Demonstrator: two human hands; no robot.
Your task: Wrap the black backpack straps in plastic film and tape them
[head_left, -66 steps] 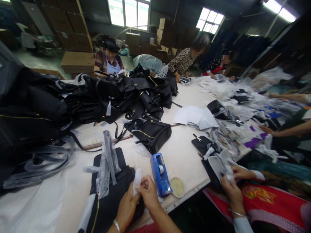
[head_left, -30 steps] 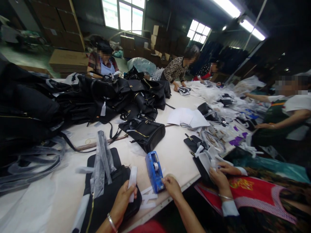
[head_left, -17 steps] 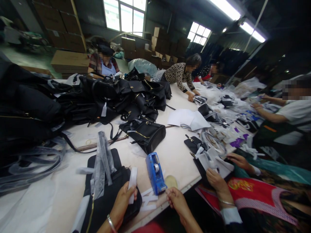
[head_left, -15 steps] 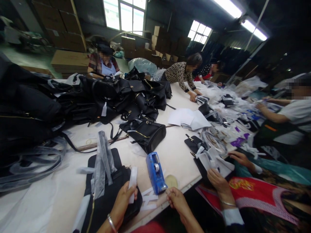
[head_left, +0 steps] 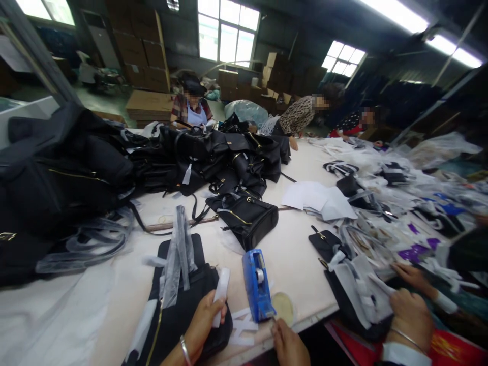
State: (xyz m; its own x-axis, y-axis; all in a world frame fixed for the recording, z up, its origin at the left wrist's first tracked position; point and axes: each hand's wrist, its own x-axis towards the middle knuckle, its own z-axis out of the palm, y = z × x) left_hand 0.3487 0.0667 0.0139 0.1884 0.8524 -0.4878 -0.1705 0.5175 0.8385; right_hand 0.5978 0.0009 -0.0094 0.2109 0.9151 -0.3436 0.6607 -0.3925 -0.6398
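My left hand is closed, its thumb and fingers gripping a white strip at the right edge of a black bag. The bag lies flat, with a gold zipper and plastic-wrapped straps across it. Beside it stands a blue tape dispenser with a roll in it. My right hand is pinched at the dispenser's front end; anything between the fingertips is too small to make out. White paper strips lie between the bag and the dispenser.
A round yellowish disc lies near the table edge. Beyond are another black bag, a heap of black bags and white sheets. A co-worker's hand handles a bag close on my right.
The view has swung left, so things appear farther right. My left hand keeps hold of the white strip, and my right hand stays by the dispenser. The neighbouring co-worker's hand has shifted over their bag.
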